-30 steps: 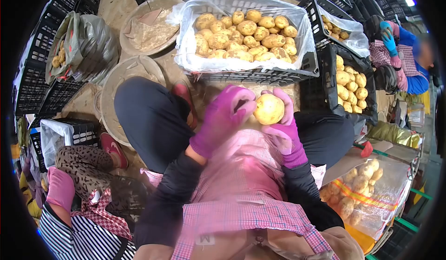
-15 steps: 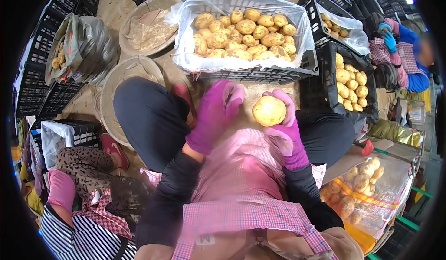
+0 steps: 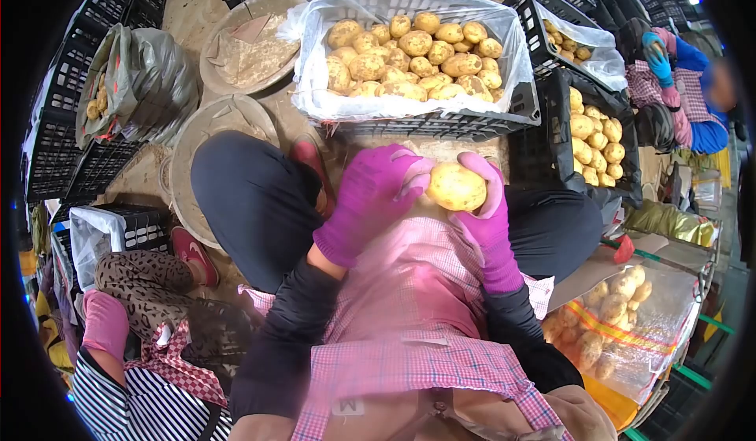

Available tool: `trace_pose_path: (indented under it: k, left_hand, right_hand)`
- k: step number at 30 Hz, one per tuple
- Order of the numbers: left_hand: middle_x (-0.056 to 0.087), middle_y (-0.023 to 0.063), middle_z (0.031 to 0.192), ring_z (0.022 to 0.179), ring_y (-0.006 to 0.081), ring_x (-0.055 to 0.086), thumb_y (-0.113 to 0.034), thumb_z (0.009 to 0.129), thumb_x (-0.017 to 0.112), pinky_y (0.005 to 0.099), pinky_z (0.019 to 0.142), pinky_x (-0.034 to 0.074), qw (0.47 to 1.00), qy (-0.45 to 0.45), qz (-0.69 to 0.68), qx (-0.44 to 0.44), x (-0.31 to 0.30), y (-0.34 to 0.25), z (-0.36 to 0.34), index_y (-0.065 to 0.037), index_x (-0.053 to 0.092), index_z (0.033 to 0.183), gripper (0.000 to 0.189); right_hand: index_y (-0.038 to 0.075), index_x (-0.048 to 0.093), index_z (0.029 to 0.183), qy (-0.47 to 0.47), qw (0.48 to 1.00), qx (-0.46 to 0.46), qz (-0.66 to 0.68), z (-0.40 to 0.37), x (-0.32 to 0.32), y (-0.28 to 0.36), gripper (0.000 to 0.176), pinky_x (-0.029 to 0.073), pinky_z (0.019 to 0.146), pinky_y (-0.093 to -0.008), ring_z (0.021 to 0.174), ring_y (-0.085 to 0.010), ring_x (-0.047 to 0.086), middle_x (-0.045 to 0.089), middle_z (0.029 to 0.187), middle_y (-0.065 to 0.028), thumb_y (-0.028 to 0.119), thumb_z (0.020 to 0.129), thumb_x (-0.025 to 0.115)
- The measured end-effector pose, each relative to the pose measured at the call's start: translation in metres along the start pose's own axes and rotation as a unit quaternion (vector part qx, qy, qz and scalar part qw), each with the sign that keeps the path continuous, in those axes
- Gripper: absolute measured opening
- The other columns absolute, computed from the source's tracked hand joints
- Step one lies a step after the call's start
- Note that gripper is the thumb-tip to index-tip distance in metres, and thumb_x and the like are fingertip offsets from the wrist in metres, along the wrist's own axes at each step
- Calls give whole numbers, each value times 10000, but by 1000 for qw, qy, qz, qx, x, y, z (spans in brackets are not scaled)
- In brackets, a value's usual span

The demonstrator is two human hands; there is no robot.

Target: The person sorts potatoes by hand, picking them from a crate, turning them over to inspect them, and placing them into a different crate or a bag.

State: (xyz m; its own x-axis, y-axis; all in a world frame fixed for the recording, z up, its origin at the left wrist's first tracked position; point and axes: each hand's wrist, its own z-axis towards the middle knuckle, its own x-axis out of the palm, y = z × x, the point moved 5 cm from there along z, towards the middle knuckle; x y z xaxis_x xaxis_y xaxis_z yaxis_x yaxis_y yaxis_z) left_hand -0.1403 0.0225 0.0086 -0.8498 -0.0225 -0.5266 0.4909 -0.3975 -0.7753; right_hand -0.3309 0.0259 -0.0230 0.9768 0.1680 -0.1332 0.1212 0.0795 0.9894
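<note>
A yellow potato [image 3: 457, 187] is held up in front of my apron by my right hand [image 3: 490, 219], in a purple glove with pink fingers; the fingers wrap round its right side. My left hand [image 3: 376, 197], gloved the same way, is at the potato's left edge, fingers bent together with the tips close to its skin. Whether anything is pinched in these fingers cannot be made out. Beyond both hands stands a black crate [image 3: 441, 131] lined with clear plastic, full of loose potatoes [image 3: 416, 44].
To the right are another crate of potatoes [image 3: 596, 138] and a plastic bag of potatoes [image 3: 614, 307]. Two round basins [image 3: 223, 126] and an open sack [image 3: 150, 79] lie left. One co-worker [image 3: 142, 386] sits lower left, another [image 3: 685, 87] upper right.
My left hand has moved right, up to the potato. The potato has turned slightly in my right hand, whose fingers have shifted round it. The upper-right co-worker's gloved hands have moved.
</note>
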Motion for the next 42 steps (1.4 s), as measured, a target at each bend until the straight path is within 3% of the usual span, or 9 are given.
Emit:
trace_pose_path:
  k: [5,11,14,17,20,26,29,32,42]
  left_hand:
    - [645,103,949,913,307,614,-148,796,683,405,814,484,996,-17,79,41,0,-7,-2,-76,662,1028,243]
    - [621,110,1058,998,254,612,-134,851,666,344,878,476,991,-113,-9,-69,-15,13,-4,-48,616,1122,289]
    - [603,90,1114,1052,203,590,-156,898,643,320,913,461,952,-53,-262,-151,-5,14,-9,-17,586,1174,315]
    - [598,65,1125,1074,166,563,-166,935,603,310,925,451,935,9,-337,-106,3,6,-7,-2,573,1200,313]
    - [593,90,1093,1047,206,574,-170,941,585,311,930,444,934,40,-305,-182,20,3,-10,-1,582,1165,280]
    - [586,142,1065,1020,273,578,-124,951,532,322,927,444,970,53,-177,-158,17,7,-11,15,582,1076,193]
    - [585,138,1158,1090,255,566,-103,947,506,323,962,435,971,15,-190,-146,22,12,-10,16,577,1145,241]
    - [560,132,1259,1160,233,541,-104,936,504,316,1010,408,905,-84,-397,-124,23,10,-6,11,552,1235,324]
    - [551,107,1263,1168,183,515,-334,990,476,314,1018,391,923,-39,-345,-165,29,19,-14,-6,496,1308,456]
  right_hand:
    - [11,413,1368,28,999,17,31,-3,7,8,693,417,1027,-328,1222,-216,481,468,1312,-116,13,742,709]
    - [21,347,1406,57,979,71,184,-6,13,11,795,423,1024,-327,1215,-215,494,461,1322,-108,123,728,749]
    - [62,380,1398,49,961,105,250,-5,11,12,877,422,1049,-345,1261,-238,480,466,1352,-127,-42,603,735]
    - [37,346,1409,53,962,99,248,-5,11,16,803,418,1029,-323,1223,-213,491,463,1317,-100,76,704,728]
    - [45,341,1417,57,961,90,254,-8,15,11,825,413,1036,-325,1233,-219,485,465,1320,-96,26,683,717]
    - [65,361,1422,67,917,186,346,-14,24,3,872,388,1057,-326,1247,-215,477,477,1332,-77,-85,625,683]
    - [59,358,1431,67,911,190,360,-10,25,7,886,378,1065,-329,1255,-219,473,476,1342,-76,-87,616,673]
    - [51,337,1449,62,886,221,402,-7,23,16,910,370,1073,-331,1262,-224,467,473,1352,-83,-88,611,663]
    - [6,328,1438,71,995,51,-50,-1,36,32,648,390,1003,-300,1204,-208,474,473,1328,-127,185,912,662]
